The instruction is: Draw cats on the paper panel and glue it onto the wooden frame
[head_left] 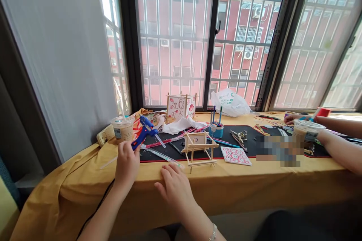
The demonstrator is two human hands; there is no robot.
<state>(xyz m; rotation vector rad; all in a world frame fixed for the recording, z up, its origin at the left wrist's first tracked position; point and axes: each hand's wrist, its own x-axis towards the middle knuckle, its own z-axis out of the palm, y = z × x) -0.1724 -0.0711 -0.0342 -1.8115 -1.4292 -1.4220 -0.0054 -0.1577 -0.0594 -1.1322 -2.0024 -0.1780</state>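
My left hand (127, 163) is wrapped round the handle of a blue hot glue gun (144, 131), with a clear glue stick (160, 140) poking out of it. Its dark cord hangs down past my forearm. My right hand (174, 184) lies palm down at the table's front edge, fingers spread and holding nothing. Just beyond it stands a small open frame of wooden sticks (202, 150), with one pale panel on its far side. A clear plastic sleeve (162, 155) lies by my right fingertips. To the right of the frame is a white card with red drawings (235, 156).
Behind stands a paper lantern (181, 107) near crumpled white paper (181, 125). Drink cups (123, 130) stand left and right. A blue pen pot (216, 131) and a plastic bag (232, 103) are near the window. Another person's arms (339, 148) reach in from the right.
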